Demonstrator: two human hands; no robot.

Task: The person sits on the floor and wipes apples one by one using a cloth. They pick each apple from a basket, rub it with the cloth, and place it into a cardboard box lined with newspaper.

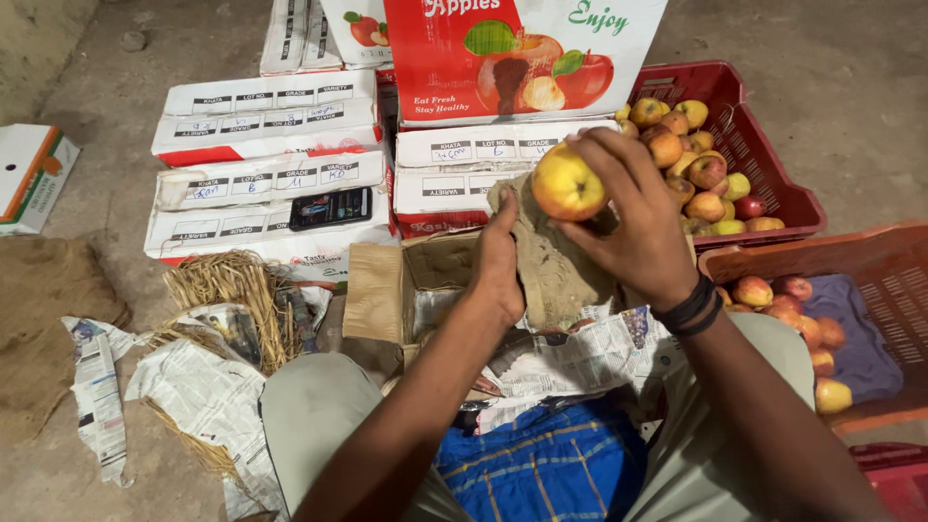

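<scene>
Apple (pixel 567 183) (yellow, blushed red) sits gripped in the right hand (pixel 633 227), fingers curled over its top, wrist bent inward above the person's lap. Beside it, the left hand (pixel 500 261) clutches a tan cloth (pixel 553 263), thumb pressing into the fabric.

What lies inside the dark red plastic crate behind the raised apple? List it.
The dark red plastic crate holds a heap of yellow and red apples. The right hand and its yellow-red apple cover the near left corner; the crate's floor is hidden under the fruit.
</scene>
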